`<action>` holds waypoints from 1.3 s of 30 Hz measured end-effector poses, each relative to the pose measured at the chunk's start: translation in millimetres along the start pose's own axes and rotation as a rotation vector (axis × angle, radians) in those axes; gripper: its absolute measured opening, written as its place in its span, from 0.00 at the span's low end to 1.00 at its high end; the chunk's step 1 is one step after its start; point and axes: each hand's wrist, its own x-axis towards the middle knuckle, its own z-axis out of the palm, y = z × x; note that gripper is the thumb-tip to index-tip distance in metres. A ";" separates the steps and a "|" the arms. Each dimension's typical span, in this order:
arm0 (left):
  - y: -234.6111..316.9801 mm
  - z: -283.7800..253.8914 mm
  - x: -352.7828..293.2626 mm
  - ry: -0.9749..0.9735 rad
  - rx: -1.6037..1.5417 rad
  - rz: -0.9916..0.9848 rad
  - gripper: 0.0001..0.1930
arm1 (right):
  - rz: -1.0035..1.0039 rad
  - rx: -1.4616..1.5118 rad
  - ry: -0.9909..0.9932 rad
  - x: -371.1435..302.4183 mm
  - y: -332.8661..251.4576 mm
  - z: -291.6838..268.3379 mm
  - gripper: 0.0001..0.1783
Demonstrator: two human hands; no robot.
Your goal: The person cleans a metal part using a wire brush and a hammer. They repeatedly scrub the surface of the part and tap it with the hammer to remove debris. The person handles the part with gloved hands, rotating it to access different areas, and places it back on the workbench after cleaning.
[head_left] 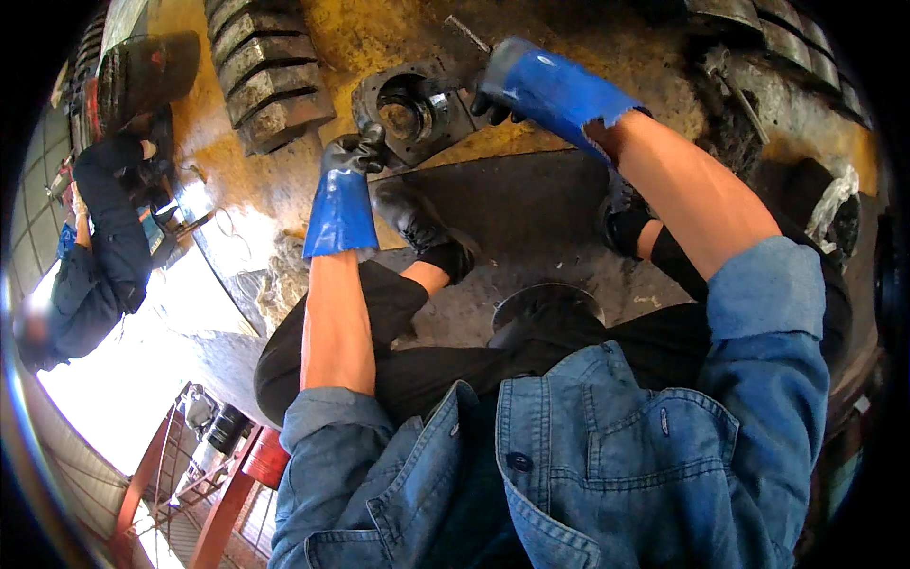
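A greasy metal housing [422, 147] with a round bore rests in front of me on the oil-stained yellow and dark floor. My left hand [355, 152], in a blue and black rubber glove, has its fingers curled at the housing's near left edge. To the right of the bore, my right hand [502, 85] wears a matching glove with a torn cuff. Its fingers are closed, and a thin greyish rod [467, 34] sticks out above them. The grip on that rod is partly hidden by the glove.
Ribbed heavy metal blocks [270, 76] lie at the upper left, with similar ones [791, 28] at the upper right beside a long metal bar [744, 100]. My boots [412, 216] flank the work area. A co-worker [104, 228] crouches at the far left.
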 end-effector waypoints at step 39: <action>-1.3 -4.4 -4.4 0.001 -0.043 0.015 0.20 | -0.083 -0.869 -0.040 43.9 -3.8 0.3 0.09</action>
